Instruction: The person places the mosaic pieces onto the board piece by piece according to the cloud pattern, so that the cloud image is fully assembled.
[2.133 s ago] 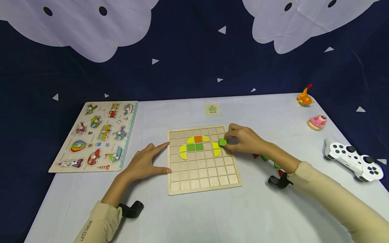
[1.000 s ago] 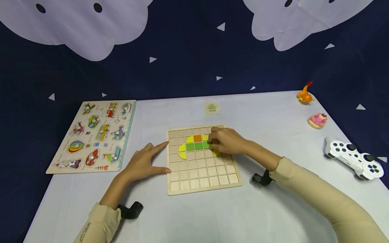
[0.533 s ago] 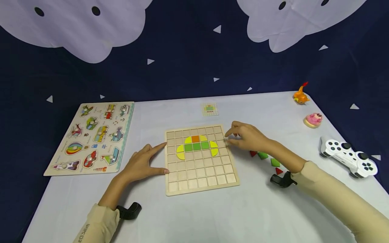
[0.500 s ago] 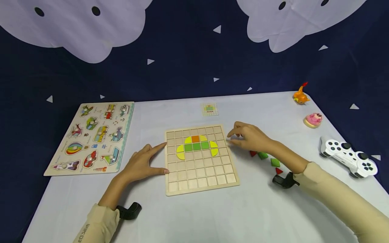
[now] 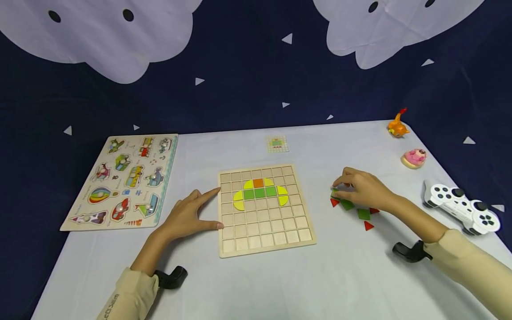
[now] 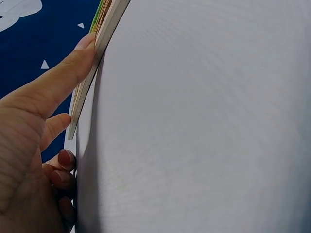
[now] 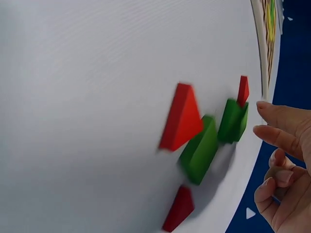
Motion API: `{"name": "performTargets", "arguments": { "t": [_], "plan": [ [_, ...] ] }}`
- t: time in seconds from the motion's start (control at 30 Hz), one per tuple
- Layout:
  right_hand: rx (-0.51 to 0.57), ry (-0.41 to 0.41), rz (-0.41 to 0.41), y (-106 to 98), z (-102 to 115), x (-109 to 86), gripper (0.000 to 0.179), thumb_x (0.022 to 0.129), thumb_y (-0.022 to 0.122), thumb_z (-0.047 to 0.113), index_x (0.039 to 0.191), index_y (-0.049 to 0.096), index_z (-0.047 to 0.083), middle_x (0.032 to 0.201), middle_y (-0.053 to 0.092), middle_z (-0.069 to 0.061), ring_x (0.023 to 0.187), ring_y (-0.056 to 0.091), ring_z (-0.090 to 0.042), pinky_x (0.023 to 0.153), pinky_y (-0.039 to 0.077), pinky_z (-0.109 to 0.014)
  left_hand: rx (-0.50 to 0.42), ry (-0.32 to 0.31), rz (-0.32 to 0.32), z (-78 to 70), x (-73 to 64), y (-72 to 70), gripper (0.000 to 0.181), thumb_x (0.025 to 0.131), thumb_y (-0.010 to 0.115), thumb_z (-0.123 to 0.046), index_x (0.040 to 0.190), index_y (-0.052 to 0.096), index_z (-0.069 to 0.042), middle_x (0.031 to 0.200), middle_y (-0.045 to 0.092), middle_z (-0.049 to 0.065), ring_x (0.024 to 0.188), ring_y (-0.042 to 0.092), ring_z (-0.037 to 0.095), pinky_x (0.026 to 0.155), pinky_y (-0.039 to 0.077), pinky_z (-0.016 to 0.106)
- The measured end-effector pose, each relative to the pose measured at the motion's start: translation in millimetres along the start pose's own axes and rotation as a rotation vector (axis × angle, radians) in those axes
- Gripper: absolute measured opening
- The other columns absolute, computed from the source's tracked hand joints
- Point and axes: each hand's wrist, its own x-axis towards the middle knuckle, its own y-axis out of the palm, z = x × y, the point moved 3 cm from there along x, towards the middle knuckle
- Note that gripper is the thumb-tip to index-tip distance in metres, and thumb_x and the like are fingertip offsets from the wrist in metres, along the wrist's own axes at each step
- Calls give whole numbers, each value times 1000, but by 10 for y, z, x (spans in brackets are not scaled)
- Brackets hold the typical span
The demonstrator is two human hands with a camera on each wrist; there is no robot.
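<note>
A wooden grid board holds yellow quarter-round pieces, an orange square and a row of green squares. My left hand touches the board's left edge with spread index finger and thumb. Off the board's right side, my right hand hovers over loose blocks, thumb and index fingertips parted by a green block. Around it lie more green blocks and red triangles. In the right wrist view, a narrow gap shows between the fingertips and the nearest green block.
A small pattern card lies behind the board. A vehicle peg puzzle occupies the left of the table. At the right are an orange toy figure, a pink toy and a white game controller.
My right hand set a green square at the right end of the green row, let go, and moved right to the loose blocks. The left hand stayed at the board's edge.
</note>
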Motion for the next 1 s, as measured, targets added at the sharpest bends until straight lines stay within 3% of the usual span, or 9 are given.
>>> {"name": "performTargets", "arguments": {
  "t": [0.57,1.0],
  "plan": [
    [-62,39,-13,79,-74,-89,24,80,83,26,95,76,8,79,48,4,64,42,-8,54,34,-24,-4,-2,-1,-1,-1,-9,100,67,84,-60,152,43,-25,85,45,2,66,34,16,67,28,33],
    [-18,6,-63,111,19,59,21,79,83,24,93,76,11,80,49,4,67,42,-8,58,34,-25,-9,0,1,-10,0,-6,101,67,84,-59,152,43,-25,85,44,2,66,34,16,66,28,33]
  ]
}}
